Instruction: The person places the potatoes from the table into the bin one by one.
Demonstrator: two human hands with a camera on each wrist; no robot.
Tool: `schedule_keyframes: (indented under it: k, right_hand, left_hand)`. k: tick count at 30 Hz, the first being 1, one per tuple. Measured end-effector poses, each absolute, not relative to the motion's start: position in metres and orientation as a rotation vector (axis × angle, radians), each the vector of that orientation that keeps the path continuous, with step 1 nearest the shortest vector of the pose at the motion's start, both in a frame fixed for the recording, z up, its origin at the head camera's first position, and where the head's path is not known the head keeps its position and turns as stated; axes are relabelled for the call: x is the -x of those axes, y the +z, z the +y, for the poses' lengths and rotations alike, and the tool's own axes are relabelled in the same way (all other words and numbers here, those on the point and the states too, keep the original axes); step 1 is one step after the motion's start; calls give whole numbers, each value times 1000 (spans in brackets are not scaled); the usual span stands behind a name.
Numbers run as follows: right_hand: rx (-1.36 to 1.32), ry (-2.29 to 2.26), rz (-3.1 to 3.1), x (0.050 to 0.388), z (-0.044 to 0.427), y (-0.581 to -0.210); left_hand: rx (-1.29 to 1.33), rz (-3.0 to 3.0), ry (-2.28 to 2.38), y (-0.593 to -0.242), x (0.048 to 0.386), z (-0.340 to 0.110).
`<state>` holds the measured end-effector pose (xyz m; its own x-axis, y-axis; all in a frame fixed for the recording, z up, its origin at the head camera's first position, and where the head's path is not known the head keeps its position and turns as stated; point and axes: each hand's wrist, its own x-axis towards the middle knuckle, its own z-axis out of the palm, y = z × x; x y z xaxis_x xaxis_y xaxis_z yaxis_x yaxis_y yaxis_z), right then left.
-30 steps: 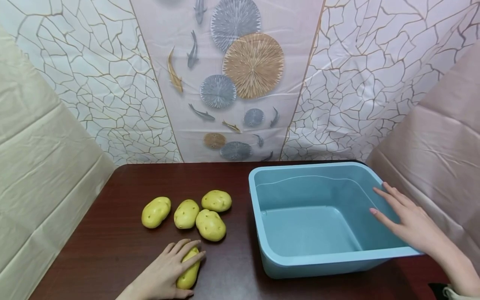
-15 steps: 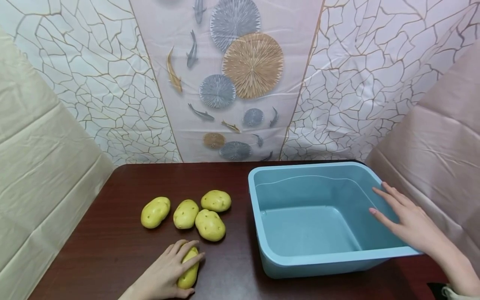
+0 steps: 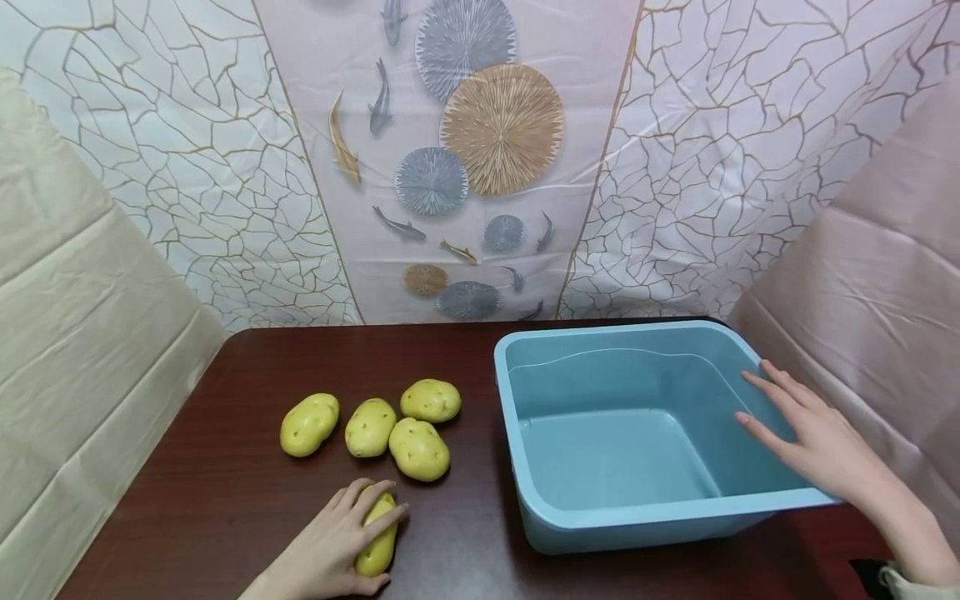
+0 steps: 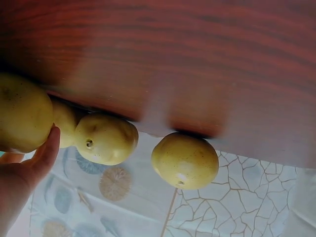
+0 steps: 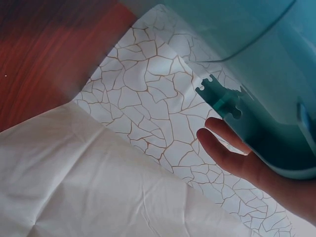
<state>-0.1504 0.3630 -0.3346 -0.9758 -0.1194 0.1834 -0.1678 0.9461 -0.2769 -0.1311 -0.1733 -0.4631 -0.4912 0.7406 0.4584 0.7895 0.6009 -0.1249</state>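
Observation:
My left hand [image 3: 334, 540] grips a yellow potato [image 3: 377, 542] on the table, its fingers over the top and the thumb at the near end. Just beyond, two potatoes touch or nearly touch: one lower [image 3: 419, 450], one higher [image 3: 431, 401]. Another potato [image 3: 371, 427] lies beside them, and one more [image 3: 309, 425] is apart at the left. A blue plastic tub [image 3: 525, 483] stands at the right with nothing inside. On its right rim rests my right hand [image 3: 821, 442], fingers spread and fairly straight. The right wrist view shows two fingers [image 5: 222, 153] outside, beneath the rim.
The dark red-brown table [image 3: 247, 500] bears everything. A patterned cloth [image 3: 667, 208] hangs behind its far edge. Plain cloths hang at the left [image 3: 90, 333] and right [image 3: 862, 308] sides.
The head view has shifted very slightly. Both hands, the potatoes and the tub keep their places.

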Motion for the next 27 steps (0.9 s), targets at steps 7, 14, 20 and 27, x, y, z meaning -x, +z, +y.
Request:
schedule_keyframes:
  k: [7, 14, 20, 27]
  right_hand:
    - [-220, 449, -2930, 150, 363, -334]
    - [-229, 448, -2916, 149, 363, -335]
    - [-239, 454, -2902, 148, 363, -336]
    - [-243, 455, -2904, 149, 363, -335]
  left_hand:
    - [1208, -2347, -135, -463, 132, -172]
    - [1205, -2352, -131, -464, 132, -171]
    - [1205, -2349, -123, -461, 132, -172]
    - [1203, -2338, -124, -460, 132, -171]
